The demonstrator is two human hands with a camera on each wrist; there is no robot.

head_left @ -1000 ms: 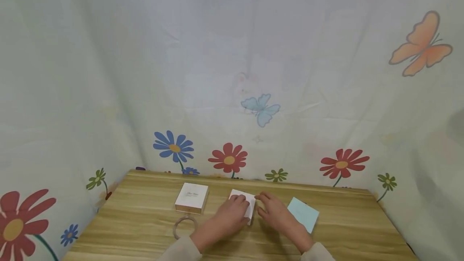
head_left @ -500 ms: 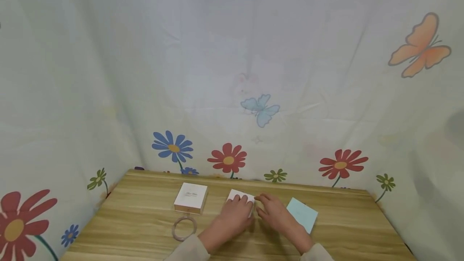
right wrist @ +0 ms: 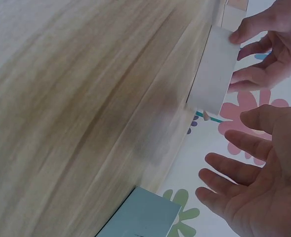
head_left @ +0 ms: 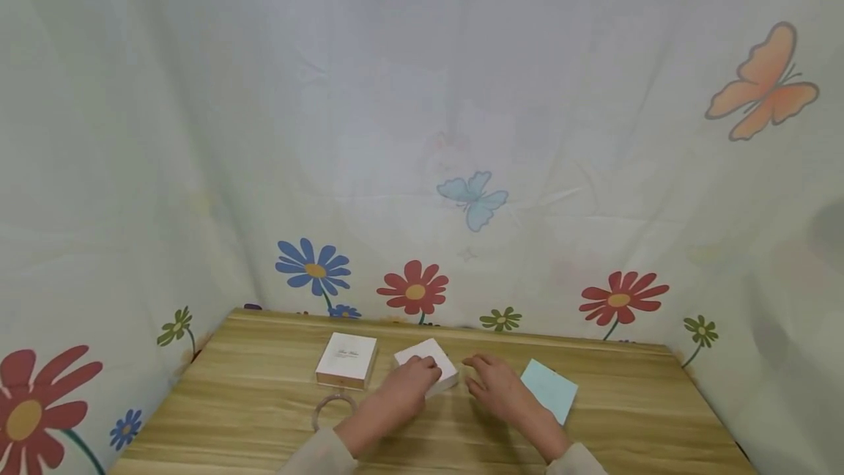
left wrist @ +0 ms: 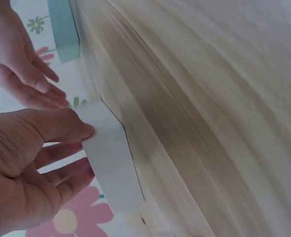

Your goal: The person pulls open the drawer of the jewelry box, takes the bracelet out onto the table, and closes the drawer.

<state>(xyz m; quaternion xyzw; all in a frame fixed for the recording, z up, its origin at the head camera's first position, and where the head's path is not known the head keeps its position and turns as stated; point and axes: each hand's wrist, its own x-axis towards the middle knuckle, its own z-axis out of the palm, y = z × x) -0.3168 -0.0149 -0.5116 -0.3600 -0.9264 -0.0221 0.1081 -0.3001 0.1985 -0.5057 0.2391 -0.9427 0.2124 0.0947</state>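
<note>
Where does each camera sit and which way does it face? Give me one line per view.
Head: on the person's head, facing forward and down at the table; left hand, right hand and sleeves show.
Left wrist: on that wrist, facing the middle white box the left hand grips; the right hand shows too.
Right wrist: on that wrist, facing past the right hand toward the table; the left hand shows too.
Shared: both wrist views show both hands, that box and the blue box.

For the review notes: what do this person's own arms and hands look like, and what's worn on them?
The left hand and right hand are bare and ungloved. The left sleeve and right sleeve are plain off-white, with no pattern visible, and end short of the wrists.
</note>
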